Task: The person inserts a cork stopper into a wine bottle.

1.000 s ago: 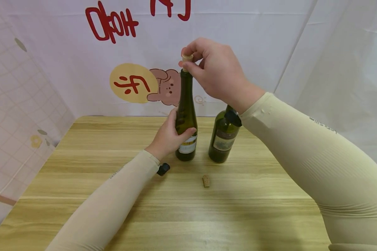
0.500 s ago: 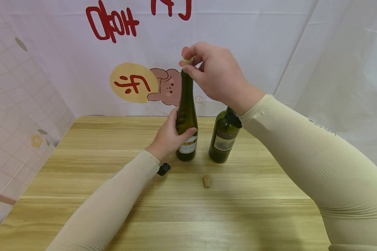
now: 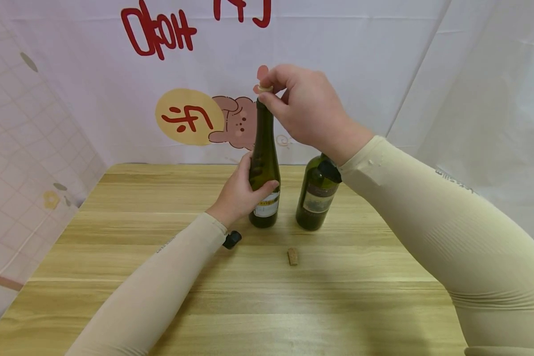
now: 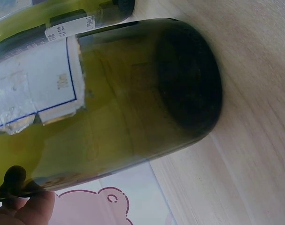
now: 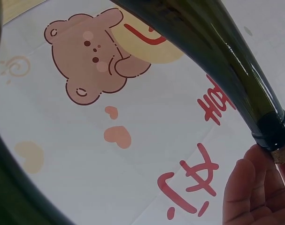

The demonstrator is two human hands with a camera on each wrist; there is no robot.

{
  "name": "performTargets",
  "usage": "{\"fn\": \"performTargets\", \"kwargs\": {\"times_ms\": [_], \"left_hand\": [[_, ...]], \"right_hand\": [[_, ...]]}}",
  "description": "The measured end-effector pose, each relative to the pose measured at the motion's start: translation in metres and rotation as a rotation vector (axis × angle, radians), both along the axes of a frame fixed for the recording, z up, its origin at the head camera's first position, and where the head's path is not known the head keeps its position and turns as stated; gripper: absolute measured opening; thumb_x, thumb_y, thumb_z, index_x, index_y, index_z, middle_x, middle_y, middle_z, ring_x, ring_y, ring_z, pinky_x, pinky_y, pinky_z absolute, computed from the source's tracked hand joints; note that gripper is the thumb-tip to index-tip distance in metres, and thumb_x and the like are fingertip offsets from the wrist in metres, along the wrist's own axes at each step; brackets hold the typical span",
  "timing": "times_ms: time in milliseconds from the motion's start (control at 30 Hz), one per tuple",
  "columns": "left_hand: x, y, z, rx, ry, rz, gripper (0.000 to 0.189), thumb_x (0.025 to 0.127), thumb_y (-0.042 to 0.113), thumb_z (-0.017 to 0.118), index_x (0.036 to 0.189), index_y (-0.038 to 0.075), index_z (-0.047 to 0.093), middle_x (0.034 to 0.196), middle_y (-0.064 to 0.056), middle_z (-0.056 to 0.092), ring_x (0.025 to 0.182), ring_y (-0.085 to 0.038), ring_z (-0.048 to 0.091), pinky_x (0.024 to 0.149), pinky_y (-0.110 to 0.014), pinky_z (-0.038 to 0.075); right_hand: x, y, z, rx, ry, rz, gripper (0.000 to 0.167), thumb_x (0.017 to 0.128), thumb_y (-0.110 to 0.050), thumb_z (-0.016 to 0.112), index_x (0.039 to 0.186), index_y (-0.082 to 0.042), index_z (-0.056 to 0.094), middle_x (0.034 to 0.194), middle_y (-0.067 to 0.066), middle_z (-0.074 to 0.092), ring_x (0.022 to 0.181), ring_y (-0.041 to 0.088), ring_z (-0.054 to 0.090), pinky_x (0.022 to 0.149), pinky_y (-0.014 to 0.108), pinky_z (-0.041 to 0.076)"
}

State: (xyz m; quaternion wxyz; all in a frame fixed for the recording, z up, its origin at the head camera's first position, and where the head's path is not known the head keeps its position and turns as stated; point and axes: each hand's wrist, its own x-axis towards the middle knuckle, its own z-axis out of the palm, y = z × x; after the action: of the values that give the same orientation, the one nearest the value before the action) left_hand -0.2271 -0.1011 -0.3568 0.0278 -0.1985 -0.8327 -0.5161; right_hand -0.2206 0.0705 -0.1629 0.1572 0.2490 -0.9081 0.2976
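A tall green wine bottle (image 3: pixel 265 143) stands upright on the table, and my left hand (image 3: pixel 239 194) grips its body just above the white label. At the bottle's mouth, my right hand (image 3: pixel 313 106) pinches a cork (image 3: pixel 265 89) between thumb and fingers. The cork sits partly inside the neck, with its upper end showing. From the right wrist view, a short band of cork (image 5: pixel 281 154) is visible beyond the bottle's rim. The left wrist view shows the bottle's base (image 4: pixel 191 77) resting on the wood, with my left fingertips behind the glass.
To the right stands a second wine bottle (image 3: pixel 316 203), its top hidden behind my right wrist. A loose cork (image 3: pixel 292 256) lies on the wooden table (image 3: pixel 267 296) in front of the bottles. Behind the table hangs a printed white curtain (image 3: pixel 338 39).
My right hand has moved down a little, and the cork has sunk deeper into the neck. The left hand keeps its grip; both bottles and the loose cork stay put.
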Motion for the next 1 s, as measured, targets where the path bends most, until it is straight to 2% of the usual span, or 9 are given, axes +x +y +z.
{"fn": "performTargets", "kwargs": {"times_ms": [433, 833, 1000], "left_hand": [[-0.0018, 0.0011, -0.0009, 0.014, 0.008, -0.004, 0.08, 0.097, 0.053, 0.073, 0.159, 0.024, 0.031, 0.14, -0.002, 0.057, 0.127, -0.023, 0.061, 0.112, -0.05, 0.05], [-0.0017, 0.0009, -0.0005, 0.004, -0.005, 0.005, 0.082, 0.097, 0.053, 0.073, 0.16, 0.024, 0.03, 0.144, -0.003, 0.056, 0.13, -0.024, 0.06, 0.113, -0.051, 0.049], [-0.0009, 0.0008, 0.0003, 0.004, -0.006, 0.008, 0.082, 0.097, 0.052, 0.073, 0.161, 0.023, 0.029, 0.144, -0.003, 0.055, 0.131, -0.025, 0.06, 0.113, -0.051, 0.049]], "right_hand": [[-0.002, 0.0008, -0.0029, -0.031, 0.038, 0.001, 0.022, 0.106, -0.027, 0.065, 0.117, -0.01, 0.075, 0.119, -0.002, 0.079, 0.076, 0.009, 0.067, 0.068, 0.023, 0.046], [-0.0037, 0.0003, -0.0031, -0.043, 0.054, -0.015, 0.022, 0.105, -0.028, 0.066, 0.113, -0.011, 0.078, 0.116, -0.003, 0.08, 0.075, 0.012, 0.068, 0.066, 0.023, 0.045], [-0.0033, -0.0003, -0.001, -0.023, 0.04, -0.024, 0.021, 0.106, -0.026, 0.066, 0.115, -0.012, 0.079, 0.116, -0.003, 0.08, 0.08, 0.011, 0.07, 0.067, 0.022, 0.047]]}}
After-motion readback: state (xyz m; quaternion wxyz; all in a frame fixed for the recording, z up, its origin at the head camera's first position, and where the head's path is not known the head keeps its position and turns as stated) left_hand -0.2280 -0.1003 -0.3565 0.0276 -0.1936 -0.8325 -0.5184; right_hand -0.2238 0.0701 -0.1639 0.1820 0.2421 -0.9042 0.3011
